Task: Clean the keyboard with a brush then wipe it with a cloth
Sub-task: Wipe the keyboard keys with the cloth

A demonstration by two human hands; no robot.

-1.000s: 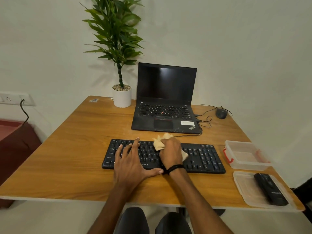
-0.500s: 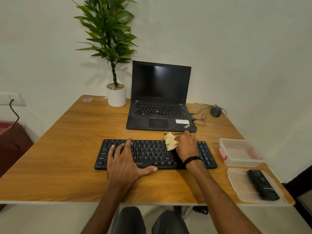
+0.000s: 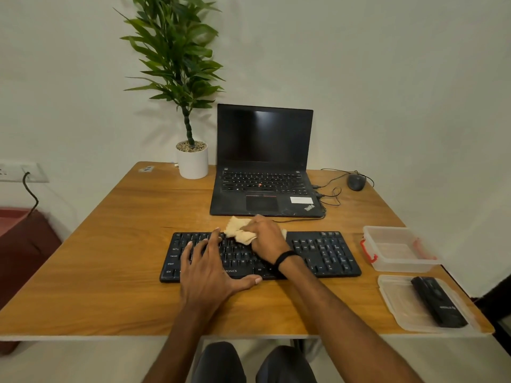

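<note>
- Slanted "ThinkPad" readable at the right corner of the palm rest of the black laptop (image 3: 262,167); beside it a white sticker (image 3: 301,199), print too small to read.
- On the front edge of the black keyboard (image 3: 326,251), only "RONICS" legible, first letters hidden behind the left hand (image 3: 210,268); "Ctrl" and "Alt" just readable among the key legends.
- Keyboard flat on the wooden counter (image 3: 110,244), just in front of the laptop.
- Left hand spread flat, fingers straight on the keys of the left half, thumb out along the front edge.
- Right hand (image 3: 269,236) curled tight around a crumpled beige cloth (image 3: 239,230), pressing it on the top key rows near the middle; part of the cloth hidden under the fingers.
- Black oblong object (image 3: 438,305) lying in a clear lid (image 3: 401,305) at the right counter edge, grey lettering too blurred to read; impossible to tell what it is.
- Clear container (image 3: 401,264) with red clips just behind the lid.
- Small sticker (image 3: 146,169) at the far left corner, unreadable.
</note>
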